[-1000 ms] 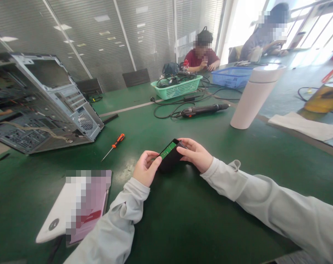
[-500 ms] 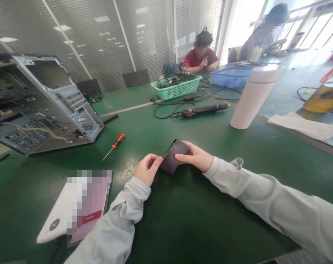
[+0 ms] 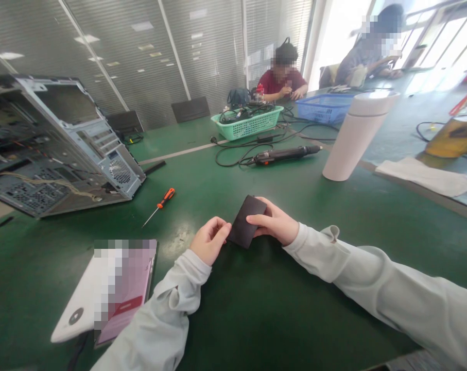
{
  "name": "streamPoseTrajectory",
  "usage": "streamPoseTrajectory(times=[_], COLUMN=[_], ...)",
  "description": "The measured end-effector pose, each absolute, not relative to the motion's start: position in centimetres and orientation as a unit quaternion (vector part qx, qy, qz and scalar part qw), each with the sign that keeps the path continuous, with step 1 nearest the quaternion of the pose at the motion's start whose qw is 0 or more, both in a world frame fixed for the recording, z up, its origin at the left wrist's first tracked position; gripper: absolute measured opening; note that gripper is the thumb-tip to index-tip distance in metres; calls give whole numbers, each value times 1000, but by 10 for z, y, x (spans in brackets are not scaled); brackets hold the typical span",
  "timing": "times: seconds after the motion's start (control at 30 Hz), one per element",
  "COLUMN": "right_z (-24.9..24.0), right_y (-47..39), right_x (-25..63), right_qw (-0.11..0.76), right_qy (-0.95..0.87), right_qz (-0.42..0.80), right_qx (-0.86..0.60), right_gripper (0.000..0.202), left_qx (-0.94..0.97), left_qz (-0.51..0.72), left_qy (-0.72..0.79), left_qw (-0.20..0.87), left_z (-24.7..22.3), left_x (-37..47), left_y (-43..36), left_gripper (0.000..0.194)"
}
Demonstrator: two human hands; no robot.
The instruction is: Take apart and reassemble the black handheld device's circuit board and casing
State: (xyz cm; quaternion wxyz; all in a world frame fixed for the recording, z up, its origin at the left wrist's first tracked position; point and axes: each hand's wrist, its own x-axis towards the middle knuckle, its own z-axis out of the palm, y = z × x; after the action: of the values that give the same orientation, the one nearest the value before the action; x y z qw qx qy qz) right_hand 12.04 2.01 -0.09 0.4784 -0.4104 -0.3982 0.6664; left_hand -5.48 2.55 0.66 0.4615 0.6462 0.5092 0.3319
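Observation:
A flat, dark rectangular case [image 3: 242, 230] is held tilted above the green tabletop, its plain broad face towards me. My right hand [image 3: 274, 221] is closed on its right side, thumb across the face and fingers behind. At the left edge, my left hand [image 3: 210, 238] pinches with thumb and forefinger. What lies behind the case is hidden. An orange-and-black screwdriver [image 3: 166, 198] rests on the table to the left of my hands.
On the left stands an open computer case [image 3: 117, 170]. A black electric screwdriver [image 3: 283, 155] with its cable, a green basket [image 3: 252, 126], a blue basket [image 3: 318, 111] and a pale tumbler [image 3: 352, 139] are farther back. A white device [image 3: 79, 304] lies near left. Two people sit beyond.
The case has turned slightly between my hands; the green circuit-board edge seen along its upper left side no longer shows. Both hands keep their hold.

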Motion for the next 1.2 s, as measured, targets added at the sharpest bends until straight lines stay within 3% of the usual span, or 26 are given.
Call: streamPoseTrajectory(times=[0.23,0.37,0.67,0.83,1.2], right_z=[-5,-5,-8,-5,-6], right_y=[21,21,22,22,20], right_x=[120,120,117,118,115], right_qw=[473,470,444,466,496], right_qy=[-396,-394,-383,-340,-308], right_qz=[694,702,722,726,735], right_qx=[-371,-360,-367,-376,-344], right_gripper=[60,59,61,58,62], left_qx=[772,788,745,643,569], left_qz=[261,257,318,383,434], left_qy=[457,437,449,474,468], left_qw=[356,348,378,464,518], left_z=[5,4,-1,-6,-2], left_x=[-62,-62,-57,-62,-59], left_y=[22,21,19,27,27], left_gripper=[38,37,35,29,19])
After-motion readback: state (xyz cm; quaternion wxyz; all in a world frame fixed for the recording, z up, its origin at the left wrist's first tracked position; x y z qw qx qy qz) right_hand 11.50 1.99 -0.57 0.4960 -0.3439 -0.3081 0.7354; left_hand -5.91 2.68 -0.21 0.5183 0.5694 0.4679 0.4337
